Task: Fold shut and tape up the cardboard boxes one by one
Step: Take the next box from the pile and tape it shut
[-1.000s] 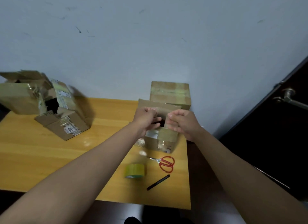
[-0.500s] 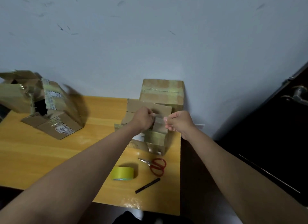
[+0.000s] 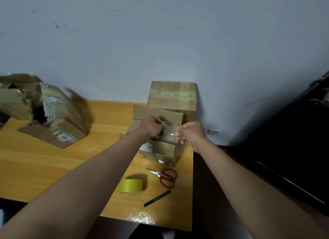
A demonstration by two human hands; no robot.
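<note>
Left hand (image 3: 154, 127) and right hand (image 3: 189, 134) pinch a tape strip (image 3: 170, 132) taut over the open box (image 3: 160, 132); slack could make it self-stick.

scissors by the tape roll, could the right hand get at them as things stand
Probably yes, once freed: the red-handled scissors lie uncovered on the table, nearer the person than the box. But the right hand is pinching a clear tape strip.
</note>
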